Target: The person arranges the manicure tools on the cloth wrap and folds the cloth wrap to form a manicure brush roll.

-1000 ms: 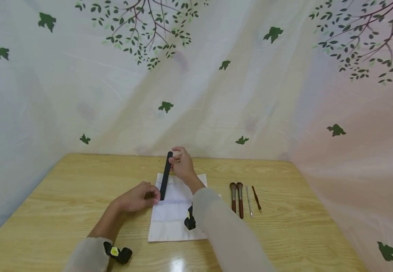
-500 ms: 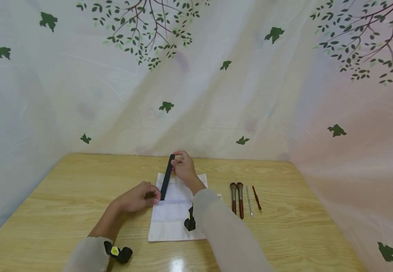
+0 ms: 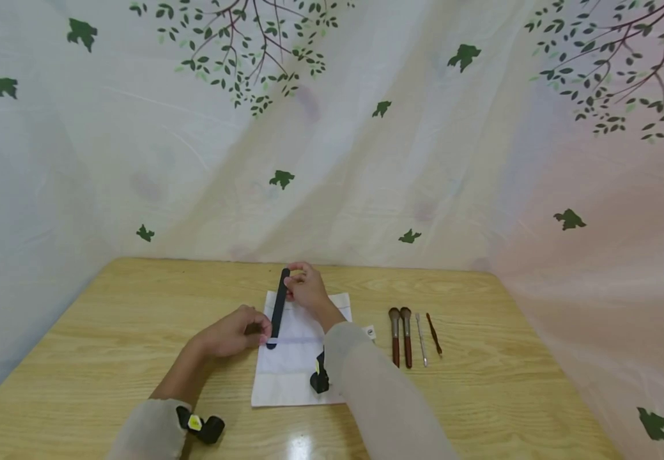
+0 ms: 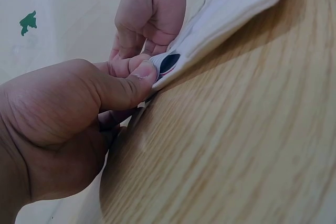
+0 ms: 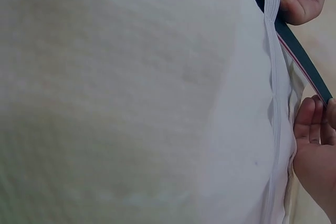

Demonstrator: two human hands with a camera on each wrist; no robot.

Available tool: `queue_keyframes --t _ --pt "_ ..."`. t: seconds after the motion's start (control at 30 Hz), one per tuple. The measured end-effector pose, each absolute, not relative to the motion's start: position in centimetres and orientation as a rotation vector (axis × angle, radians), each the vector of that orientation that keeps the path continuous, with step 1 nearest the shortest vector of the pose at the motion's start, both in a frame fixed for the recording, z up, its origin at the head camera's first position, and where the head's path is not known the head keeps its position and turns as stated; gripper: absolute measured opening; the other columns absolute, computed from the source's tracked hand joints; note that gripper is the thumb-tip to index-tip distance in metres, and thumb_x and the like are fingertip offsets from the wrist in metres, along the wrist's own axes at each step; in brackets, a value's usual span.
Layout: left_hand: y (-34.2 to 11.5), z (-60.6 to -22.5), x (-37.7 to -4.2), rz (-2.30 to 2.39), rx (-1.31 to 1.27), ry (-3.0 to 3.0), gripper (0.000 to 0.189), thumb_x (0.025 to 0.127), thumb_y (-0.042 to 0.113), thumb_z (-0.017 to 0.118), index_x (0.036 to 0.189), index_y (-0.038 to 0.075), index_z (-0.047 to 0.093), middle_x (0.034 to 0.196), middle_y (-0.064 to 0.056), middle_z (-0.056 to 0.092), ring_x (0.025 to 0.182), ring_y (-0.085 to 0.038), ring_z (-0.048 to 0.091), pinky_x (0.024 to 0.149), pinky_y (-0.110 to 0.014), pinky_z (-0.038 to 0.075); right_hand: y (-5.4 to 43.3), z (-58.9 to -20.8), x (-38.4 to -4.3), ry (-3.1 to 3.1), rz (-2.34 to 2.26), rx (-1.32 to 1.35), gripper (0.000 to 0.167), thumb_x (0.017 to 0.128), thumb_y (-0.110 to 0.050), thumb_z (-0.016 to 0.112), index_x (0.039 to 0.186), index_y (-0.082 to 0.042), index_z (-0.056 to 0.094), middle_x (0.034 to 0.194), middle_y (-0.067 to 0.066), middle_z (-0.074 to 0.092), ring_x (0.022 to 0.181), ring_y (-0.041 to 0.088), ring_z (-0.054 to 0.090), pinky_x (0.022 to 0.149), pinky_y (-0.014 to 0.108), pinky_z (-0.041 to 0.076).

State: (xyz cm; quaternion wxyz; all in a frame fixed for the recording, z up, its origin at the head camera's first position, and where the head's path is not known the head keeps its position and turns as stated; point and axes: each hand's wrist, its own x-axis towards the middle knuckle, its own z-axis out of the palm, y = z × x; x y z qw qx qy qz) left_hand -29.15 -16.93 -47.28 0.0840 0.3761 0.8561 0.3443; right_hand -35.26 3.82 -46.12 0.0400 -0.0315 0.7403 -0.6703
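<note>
A black nail file (image 3: 279,306) with rounded ends and a thin pink line along its edge lies slanted on a white cloth roll (image 3: 285,377). Its near end passes under the white elastic band (image 5: 273,51) sewn across the cloth and shows just beyond it. My right hand (image 3: 308,289) pinches the file near its far end. At the cloth's left edge, my left hand (image 3: 234,332) pinches the elastic between thumb and forefinger, beside the file. The left wrist view shows the file's tip poking out from under the lifted band.
To the right of the cloth lie two makeup brushes (image 3: 406,338), a thin silver tool (image 3: 421,340) and a slim reddish-brown tool (image 3: 434,335). A small white tag (image 3: 370,332) sticks out by the right sleeve. A leaf-printed curtain (image 3: 332,160) hangs behind the wooden table (image 3: 510,396).
My right hand has moved the nail file towards me, and its near end has slid under the elastic and come out on the near side. My left hand has stayed in place.
</note>
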Motion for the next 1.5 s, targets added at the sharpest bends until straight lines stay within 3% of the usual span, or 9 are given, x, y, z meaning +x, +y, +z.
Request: queue_keyframes --t 0.63,0.9,1.23,1.5 --pt "-16.9 -47.2 -28.8 1.043 1.121 2.571 0.014 0.098 0.008 0.067 0.09 0.019 0.066 0.083 0.012 0.057 0.087 -0.013 0.049 0.084 -0.033 0.036 4.3 -47.0 -35.2 2.241 -2.0 -0.194 0.026 0.095 0.002 0.068 0.12 -0.006 0.064 0.095 0.011 0.073 0.078 0.015 0.065 0.072 0.028 0.055" --pt "-17.0 -47.1 -28.8 1.053 1.09 2.56 0.013 0.098 0.008 0.067 0.091 0.019 0.066 0.085 0.011 0.057 0.09 -0.015 0.049 0.085 -0.034 0.036 4.4 -47.2 -35.6 2.194 -1.993 -0.168 0.024 0.091 -0.002 0.073 0.114 -0.004 0.07 0.099 0.009 0.073 0.085 0.017 0.07 0.081 0.031 0.057" --pt "-16.9 -47.1 -28.9 1.059 1.084 2.554 0.014 0.097 0.006 0.067 0.09 0.018 0.067 0.083 0.011 0.058 0.088 -0.013 0.049 0.085 -0.033 0.035 4.5 -47.3 -35.4 2.209 -2.035 -0.168 0.016 0.096 -0.004 0.069 0.112 -0.001 0.069 0.084 0.002 0.068 0.072 0.012 0.061 0.066 0.024 0.051" --pt "-16.8 -47.1 -29.0 1.072 1.084 2.544 0.014 0.097 0.005 0.067 0.09 0.018 0.067 0.083 0.011 0.059 0.086 -0.012 0.05 0.085 -0.034 0.036 4.5 -47.3 -35.4 2.204 -2.025 -0.169 0.014 0.097 0.001 0.065 0.111 0.001 0.066 0.087 0.004 0.069 0.073 0.013 0.062 0.067 0.024 0.053"
